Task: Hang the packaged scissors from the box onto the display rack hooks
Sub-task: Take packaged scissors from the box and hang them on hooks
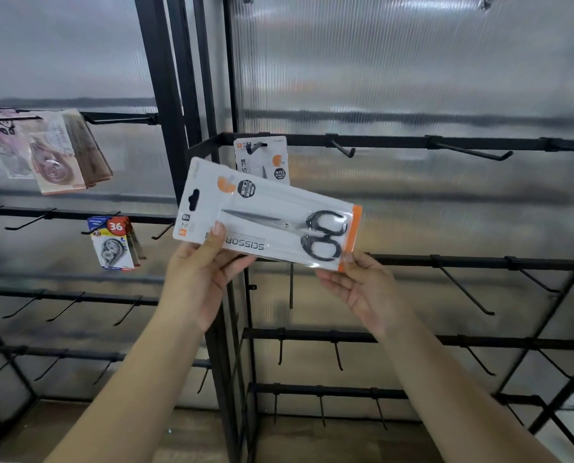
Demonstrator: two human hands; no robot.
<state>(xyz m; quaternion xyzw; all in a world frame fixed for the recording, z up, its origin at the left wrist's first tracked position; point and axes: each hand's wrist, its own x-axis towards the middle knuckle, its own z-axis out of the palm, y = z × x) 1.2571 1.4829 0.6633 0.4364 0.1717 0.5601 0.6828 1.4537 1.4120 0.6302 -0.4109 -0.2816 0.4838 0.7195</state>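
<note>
A white scissors package point(265, 212) with black-handled scissors and an orange end strip lies sideways in front of the rack, its hang hole at the left. My left hand point(202, 279) pinches its lower left edge, thumb on the front. My right hand point(362, 289) pinches the orange lower right corner. Just behind and above, another scissors package point(262, 160) hangs on the leftmost hook of the top black bar point(396, 141). Two bare hooks point(344, 150) point(473, 152) stick out of that bar further right. The box is not in view.
The black display rack point(412, 337) has several lower bars with bare hooks. On the left panel hang pink correction-tape packs point(55, 155) and blue "36" packs point(115, 243). A black upright post point(165, 105) separates the panels. Ribbed translucent sheeting backs everything.
</note>
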